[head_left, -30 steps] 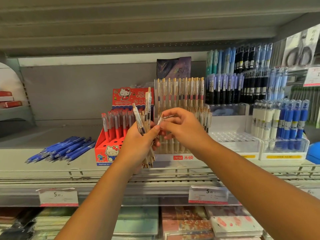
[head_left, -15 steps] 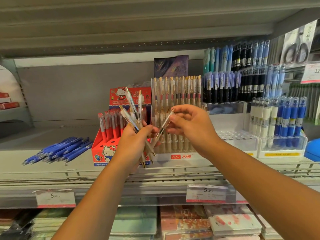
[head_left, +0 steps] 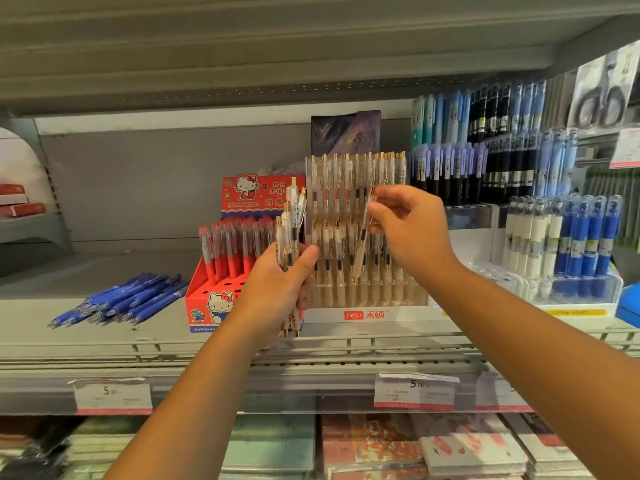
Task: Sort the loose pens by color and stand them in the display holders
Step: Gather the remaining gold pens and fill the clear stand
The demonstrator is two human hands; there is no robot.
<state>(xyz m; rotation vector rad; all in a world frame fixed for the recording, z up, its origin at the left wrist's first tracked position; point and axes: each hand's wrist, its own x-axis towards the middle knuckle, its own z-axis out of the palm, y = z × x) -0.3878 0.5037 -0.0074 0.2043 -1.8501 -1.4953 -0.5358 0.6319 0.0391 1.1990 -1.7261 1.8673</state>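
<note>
Cream pen [head_left: 362,244] in right hand [head_left: 412,230]

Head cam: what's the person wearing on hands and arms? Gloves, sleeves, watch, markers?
Nothing visible. Left hand and right hand are bare: no gloves, rings or tape that the view shows. Both forearms are uncovered down to the frame's edge, with no sleeve, watch, bracelet, cable or tracking marker in sight.

You have one pale pen [head_left: 362,237] in your right hand [head_left: 412,230], at least four pens [head_left: 291,230] in your left hand [head_left: 277,289], one red box [head_left: 207,306] and two readable price tags [head_left: 112,396].
</note>
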